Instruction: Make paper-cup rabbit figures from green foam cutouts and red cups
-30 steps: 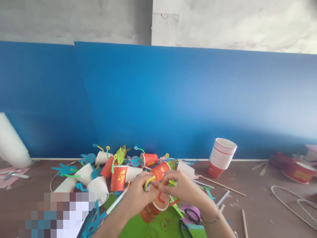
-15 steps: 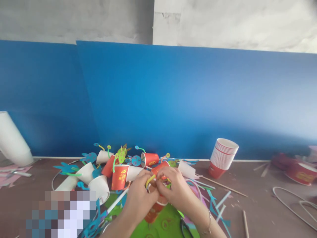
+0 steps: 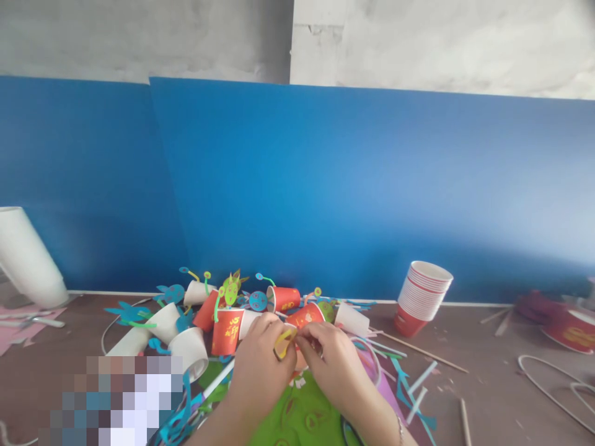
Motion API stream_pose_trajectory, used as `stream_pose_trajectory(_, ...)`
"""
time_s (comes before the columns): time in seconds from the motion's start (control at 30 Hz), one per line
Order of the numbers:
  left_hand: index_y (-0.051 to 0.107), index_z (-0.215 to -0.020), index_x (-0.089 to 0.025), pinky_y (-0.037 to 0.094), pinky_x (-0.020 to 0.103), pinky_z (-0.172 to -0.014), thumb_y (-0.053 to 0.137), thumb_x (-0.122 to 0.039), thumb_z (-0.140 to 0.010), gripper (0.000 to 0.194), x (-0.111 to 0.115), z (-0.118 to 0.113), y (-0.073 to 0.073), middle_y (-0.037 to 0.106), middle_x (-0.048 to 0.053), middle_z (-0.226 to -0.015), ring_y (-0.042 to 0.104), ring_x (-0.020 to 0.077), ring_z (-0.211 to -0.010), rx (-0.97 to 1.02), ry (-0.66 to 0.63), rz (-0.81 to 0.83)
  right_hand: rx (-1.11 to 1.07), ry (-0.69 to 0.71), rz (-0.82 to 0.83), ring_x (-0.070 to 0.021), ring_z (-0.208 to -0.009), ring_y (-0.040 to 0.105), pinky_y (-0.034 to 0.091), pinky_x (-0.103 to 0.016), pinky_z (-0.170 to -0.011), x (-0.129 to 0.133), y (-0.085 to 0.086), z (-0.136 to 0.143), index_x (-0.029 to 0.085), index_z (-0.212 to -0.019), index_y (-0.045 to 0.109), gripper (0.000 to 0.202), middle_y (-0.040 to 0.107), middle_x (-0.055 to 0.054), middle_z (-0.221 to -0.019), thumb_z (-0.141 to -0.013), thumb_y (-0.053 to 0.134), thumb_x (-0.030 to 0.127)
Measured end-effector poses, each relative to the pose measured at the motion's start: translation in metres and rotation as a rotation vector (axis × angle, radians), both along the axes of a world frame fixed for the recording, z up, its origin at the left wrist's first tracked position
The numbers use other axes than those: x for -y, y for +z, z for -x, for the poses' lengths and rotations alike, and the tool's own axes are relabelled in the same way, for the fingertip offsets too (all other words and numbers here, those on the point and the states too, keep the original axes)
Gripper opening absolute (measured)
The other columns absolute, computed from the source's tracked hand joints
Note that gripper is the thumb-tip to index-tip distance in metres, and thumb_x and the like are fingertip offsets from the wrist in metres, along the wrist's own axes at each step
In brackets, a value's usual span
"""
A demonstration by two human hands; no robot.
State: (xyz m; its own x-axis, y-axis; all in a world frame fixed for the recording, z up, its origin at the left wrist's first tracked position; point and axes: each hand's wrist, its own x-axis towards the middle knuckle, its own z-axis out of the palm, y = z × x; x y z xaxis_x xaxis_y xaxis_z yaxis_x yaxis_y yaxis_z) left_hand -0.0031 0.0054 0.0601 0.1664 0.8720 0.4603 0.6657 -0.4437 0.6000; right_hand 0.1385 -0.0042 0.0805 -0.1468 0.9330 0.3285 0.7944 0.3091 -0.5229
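My left hand (image 3: 263, 365) is closed, with a bent yellow strip (image 3: 284, 342) showing at its thumb and forefinger; whether it is straw or paper I cannot tell. My right hand (image 3: 341, 365) meets it, thumb and fingertips pinched together close to the strip's end. What the right fingertips hold is too small to make out. Under both hands an orange-red paper cup (image 3: 302, 361) shows only in part. Small white scraps (image 3: 297, 383) and a green sheet (image 3: 297, 418) with drawn shapes lie below. Black scissors handles (image 3: 349, 430) peek out by my right forearm.
Red and white paper cups with paper creatures, such as a green one (image 3: 230, 291), are heaped beyond my hands. A stack of cups (image 3: 424, 297) stands right of them. Wooden sticks (image 3: 465, 421), white straws (image 3: 422, 376) and a cable (image 3: 548, 390) lie rightward. A blue panel (image 3: 297, 186) closes the back.
My hands have drawn closer together, and the yellow strip now shows more plainly by the left thumb. The cup beneath them is more hidden. My view has shifted slightly.
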Motion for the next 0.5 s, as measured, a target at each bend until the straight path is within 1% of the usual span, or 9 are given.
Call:
stream_pose_trajectory(0.13,0.060,-0.082,-0.021,0.040,0.036,-0.074,0.051,-0.011,-0.080,0.014,-0.0008,0.0013,-0.0054,0.060,0.003,-0.083,0.052,0.0236,-0.085,-0.066,-0.042,-0.079,-0.041,-0.024,0.051,-0.0154,-0.059,0.052,0.031,-0.023,-0.054,-0.0015,-0.0001,0.0005,0.019,-0.063,0.057,0.022,0.059,0.000,-0.061,-0.085,0.051,0.020)
stream_pose_trajectory(0.27,0.059,-0.084,-0.020,0.038,0.035,-0.072,0.051,-0.008,-0.080,0.015,0.0000,0.0004,-0.0075,0.060,0.002,-0.084,0.051,0.0234,-0.084,-0.122,-0.053,-0.118,-0.114,-0.030,0.130,-0.0132,-0.055,0.047,0.029,-0.022,-0.052,-0.0022,-0.0020,0.0013,0.019,-0.061,0.054,0.024,0.055,0.002,-0.058,-0.084,0.050,0.023)
stream_pose_trajectory(0.37,0.058,-0.083,-0.020,0.038,0.035,-0.070,0.051,-0.006,-0.080,0.016,0.0016,-0.0013,-0.0074,0.060,0.002,-0.084,0.050,0.0232,-0.083,-0.174,-0.051,-0.131,-0.147,-0.041,0.162,-0.0122,-0.052,0.044,0.027,-0.023,-0.050,-0.0022,-0.0038,0.0025,0.018,-0.059,0.053,0.024,0.054,0.002,-0.056,-0.083,0.050,0.023)
stream_pose_trajectory(0.5,0.055,-0.077,-0.019,0.036,0.034,-0.068,0.050,-0.005,-0.081,0.016,0.0028,-0.0038,-0.0084,0.058,0.003,-0.081,0.050,0.0230,-0.081,-0.230,-0.048,-0.124,-0.164,-0.064,0.164,-0.0123,-0.051,0.045,0.027,-0.023,-0.050,-0.0022,-0.0057,0.0042,0.018,-0.059,0.054,0.023,0.056,0.001,-0.055,-0.082,0.048,0.021)
